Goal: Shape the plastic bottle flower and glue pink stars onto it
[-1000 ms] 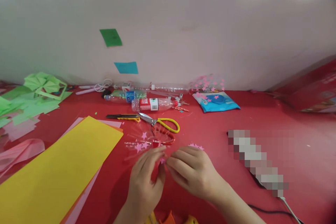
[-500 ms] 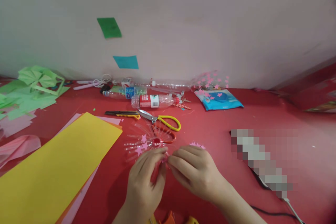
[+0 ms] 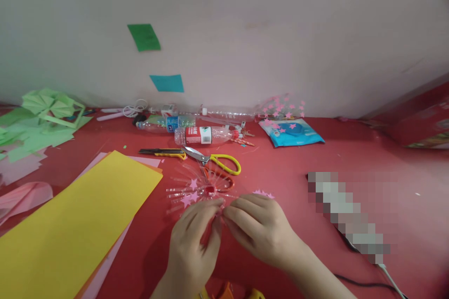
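Along the back of the red table [image 3: 273, 266] lie clear plastic bottles [image 3: 198, 135]; their contents cannot be told. Just beyond the hands spreads a plastic fan [image 3: 202, 190] of cut strips, probably light, springy and slippery. The right hand [image 3: 259, 224] bunches its fingertips beside the left hand [image 3: 194, 236], its grip hidden. The fan's red cap [image 3: 209, 190] looks the firmest hold. Pink stars [image 3: 185, 200], likely easily creased, lie on the strips. The left thumb and fingers nearly meet, pinching a blurred pinkish piece [image 3: 219, 213].

Pink stars [image 3: 185, 201], red tabletop [image 3: 277, 163], yellow-and-red-handled scissors [image 3: 206, 159], yellow sheet [image 3: 84, 219], blue-and-white packet [image 3: 298, 139], green square [image 3: 144, 37], pale green scraps [image 3: 38, 138]
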The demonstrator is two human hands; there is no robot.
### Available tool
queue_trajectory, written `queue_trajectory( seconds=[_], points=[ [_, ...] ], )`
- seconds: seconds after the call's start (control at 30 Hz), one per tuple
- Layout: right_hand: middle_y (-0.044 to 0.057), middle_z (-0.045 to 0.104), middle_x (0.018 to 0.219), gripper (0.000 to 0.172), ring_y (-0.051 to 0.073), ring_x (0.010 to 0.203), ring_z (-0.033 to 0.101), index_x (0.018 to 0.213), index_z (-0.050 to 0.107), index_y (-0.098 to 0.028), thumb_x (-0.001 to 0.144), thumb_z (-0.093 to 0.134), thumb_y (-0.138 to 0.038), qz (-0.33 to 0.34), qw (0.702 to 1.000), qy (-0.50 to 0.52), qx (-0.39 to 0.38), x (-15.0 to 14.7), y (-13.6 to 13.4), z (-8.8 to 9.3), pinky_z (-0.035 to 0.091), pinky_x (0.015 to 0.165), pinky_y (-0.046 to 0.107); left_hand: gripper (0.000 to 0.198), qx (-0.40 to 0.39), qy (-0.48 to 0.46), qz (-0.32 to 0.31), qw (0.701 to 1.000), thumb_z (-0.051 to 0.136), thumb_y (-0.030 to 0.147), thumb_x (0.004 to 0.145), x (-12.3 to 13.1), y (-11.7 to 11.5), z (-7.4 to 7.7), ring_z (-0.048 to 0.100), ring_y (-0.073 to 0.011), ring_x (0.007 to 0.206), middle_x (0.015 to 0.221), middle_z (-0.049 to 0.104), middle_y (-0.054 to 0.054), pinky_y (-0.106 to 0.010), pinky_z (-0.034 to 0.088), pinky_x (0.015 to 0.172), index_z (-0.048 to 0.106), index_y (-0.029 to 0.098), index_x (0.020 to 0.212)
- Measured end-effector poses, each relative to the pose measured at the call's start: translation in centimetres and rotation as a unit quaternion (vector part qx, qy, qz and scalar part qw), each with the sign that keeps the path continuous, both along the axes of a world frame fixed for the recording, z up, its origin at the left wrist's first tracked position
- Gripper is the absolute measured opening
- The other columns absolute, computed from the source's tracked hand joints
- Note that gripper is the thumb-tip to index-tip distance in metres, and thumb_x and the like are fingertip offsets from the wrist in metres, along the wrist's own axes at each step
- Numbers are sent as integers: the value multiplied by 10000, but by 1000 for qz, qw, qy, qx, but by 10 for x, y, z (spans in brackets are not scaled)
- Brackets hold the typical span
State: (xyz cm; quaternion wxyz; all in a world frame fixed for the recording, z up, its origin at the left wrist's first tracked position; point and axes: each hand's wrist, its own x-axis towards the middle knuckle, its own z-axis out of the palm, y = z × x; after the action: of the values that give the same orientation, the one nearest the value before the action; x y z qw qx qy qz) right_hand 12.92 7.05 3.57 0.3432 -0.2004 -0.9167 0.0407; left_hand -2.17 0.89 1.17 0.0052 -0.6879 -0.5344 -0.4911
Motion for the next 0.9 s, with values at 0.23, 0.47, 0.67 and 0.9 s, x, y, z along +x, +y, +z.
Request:
queue_trajectory(
  seconds=[0.23, 0.47, 0.67, 0.9],
  points=[
    [32, 611, 648, 185, 132, 547, 485, 782, 568, -161, 906, 441, -110, 8, 1000, -1, -2, 0, -1, 0, 353, 509, 263, 266, 1, 4, 8, 1000, 546, 50, 797, 1, 0, -1, 684, -150, 864, 917, 724, -42, -237, 558, 785, 591, 192, 1016],
    [23, 593, 633, 214, 127, 535, 463, 755, 565, -164, 908, 428, -101, 0, 1000, -5, 6, -1, 0, 0, 333, 499, 263, 272, -2, 0, 1, 1000, 539, 50, 799, 0, -1, -1, 679, -157, 886, 929, 723, -49, -249, 559, 790, 590, 193, 1025],
    [16, 586, 624, 210, 121, 524, 438, 762, 580, -150, 902, 436, -89, -2, 1000, 2, 10, -1, -1, 0, 311, 496, 259, 265, 6, 8, 2, 1000, 533, 47, 800, 0, -1, 0, 676, -151, 880, 920, 723, -51, -248, 558, 789, 597, 184, 1018],
    [14, 577, 611, 252, 119, 518, 432, 738, 583, -151, 914, 413, -91, -2, 1000, 0, 17, -3, -1, 2, 302, 495, 255, 246, 8, 1, -4, 1000, 542, 43, 798, 1, -1, 0, 673, -144, 877, 913, 718, -49, -233, 550, 793, 591, 180, 996]
  ],
)
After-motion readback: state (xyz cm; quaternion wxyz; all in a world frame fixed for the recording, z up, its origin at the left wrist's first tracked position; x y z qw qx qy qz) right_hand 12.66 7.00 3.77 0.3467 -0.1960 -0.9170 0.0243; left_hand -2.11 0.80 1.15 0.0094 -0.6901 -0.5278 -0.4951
